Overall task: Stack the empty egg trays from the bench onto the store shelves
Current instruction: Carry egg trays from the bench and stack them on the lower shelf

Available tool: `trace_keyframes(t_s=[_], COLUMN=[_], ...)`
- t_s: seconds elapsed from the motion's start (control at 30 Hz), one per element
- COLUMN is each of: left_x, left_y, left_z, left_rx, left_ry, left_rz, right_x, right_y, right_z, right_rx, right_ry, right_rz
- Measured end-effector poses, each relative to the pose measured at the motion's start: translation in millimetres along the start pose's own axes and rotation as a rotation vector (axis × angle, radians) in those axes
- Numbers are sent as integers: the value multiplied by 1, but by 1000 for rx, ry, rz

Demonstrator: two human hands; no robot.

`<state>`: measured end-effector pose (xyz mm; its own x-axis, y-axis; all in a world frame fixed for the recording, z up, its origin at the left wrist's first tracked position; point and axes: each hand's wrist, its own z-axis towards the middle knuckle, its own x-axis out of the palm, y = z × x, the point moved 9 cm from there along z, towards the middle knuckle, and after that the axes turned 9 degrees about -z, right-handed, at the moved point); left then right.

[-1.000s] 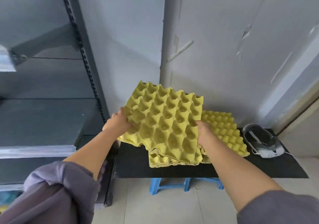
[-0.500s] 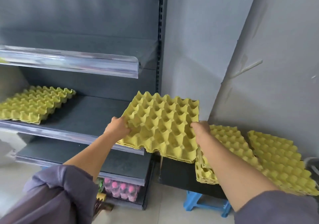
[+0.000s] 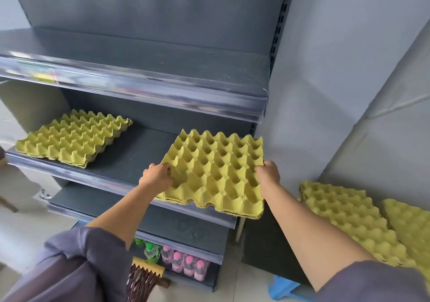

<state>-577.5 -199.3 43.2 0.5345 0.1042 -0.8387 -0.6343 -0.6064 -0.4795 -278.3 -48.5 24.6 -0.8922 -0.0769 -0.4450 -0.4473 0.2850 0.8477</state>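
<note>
Yellow load: we held a yellow moulded paper-pulp egg tray (image 3: 216, 169), seemingly a few nested together, cups upward and nearly level. Its far half lay over the shelf and its near right corner hung out past the front lip.
Left side: our left hand (image 3: 156, 178) had its fingers curled over the tray's left edge and into the cups.
Right side: our right hand (image 3: 268, 176) was closed on the right edge. Which fingers lay beneath, we could not tell.
Reason for the grip: we judged that pulp bends easily, so a hold on both sides kept the nested layers flat and together.
Landing place: the dark grey metal middle shelf (image 3: 130, 162) showed a bare stretch at its right end, directly under the load.
Neighbour: a stack of matching yellow trays (image 3: 74, 137) sat at the left end of that shelf, well apart from ours, so we seemed to be starting a second pile beside it.
Overhead: the upper shelf (image 3: 162, 64) jutted out above, which likely explained the low, flat approach.
Supply: the black table (image 3: 260, 243) to the right carried two more yellow tray stacks (image 3: 344, 218), set close side by side and not yet moved.
Progress: partway, by our reckoning.
</note>
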Motion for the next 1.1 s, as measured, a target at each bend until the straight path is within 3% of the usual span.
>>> trace_keyframes(t_s=[0.53,0.73,0.87,1.1], left_x=[1,10,8,5], left_y=[61,77,76,78], left_z=[100,119,120,121], left_rx=[-44,-3,44,97], left_ry=[-6,111,105,108], left_rz=[-127,-81,29,56], right_x=[106,139,146,148], right_y=[11,14,14,16], right_z=[42,36,24,17], right_rx=[-11,-64,-43,-53], right_ry=[-35,-31,-30,39], right_rz=[-147,-452,-681,-773])
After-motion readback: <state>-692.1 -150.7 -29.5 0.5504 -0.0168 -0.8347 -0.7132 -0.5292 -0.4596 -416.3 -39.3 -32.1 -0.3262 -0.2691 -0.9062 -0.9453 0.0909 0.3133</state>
